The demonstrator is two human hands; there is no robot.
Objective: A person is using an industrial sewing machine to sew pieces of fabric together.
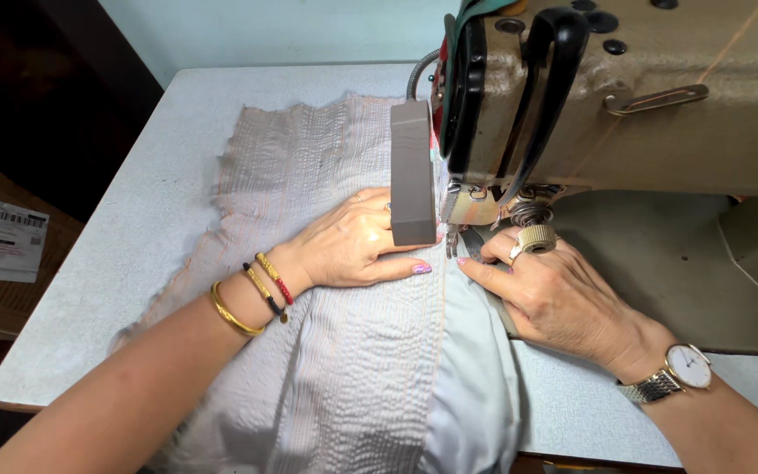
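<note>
The person is feeding a pale, finely gathered fabric (pixel 326 351) under the needle area of an industrial sewing machine (pixel 660 96), so the step in hand looks like the stitching of a seam along the fabric's right edge.

The left hand (pixel 353 246) is lying flat and open on the gathered fabric, fingers spread narrowly and pointing toward three o'clock, with the painted fingertip nearly touching the seam line. It is pressing the cloth against the tabletop (pixel 133 254), not gripping anything. The right hand (pixel 554 294) is resting at four o'clock from the presser foot (pixel 454 241), fingers extended toward nine o'clock and laid on a smoother, pale blue-grey layer (pixel 475 377) that is running alongside the gathered piece. It too is open and pressing, not clutching; whether a thumb is pinching the edge underneath, I cannot tell.

The fabric is spreading from the foot toward ten o'clock across the tabletop and hanging off the near edge at six o'clock. A grey block-shaped lamp housing (pixel 412 171) is hiding the needle itself.

In my judgement, the next move is calling for both hands to be guiding the two layers evenly, holding the edges aligned while the gathers are being kept flat, with fingertips staying apart from the needle.

A cardboard box (pixel 2 254) is sitting at nine o'clock, off the tabletop.
</note>
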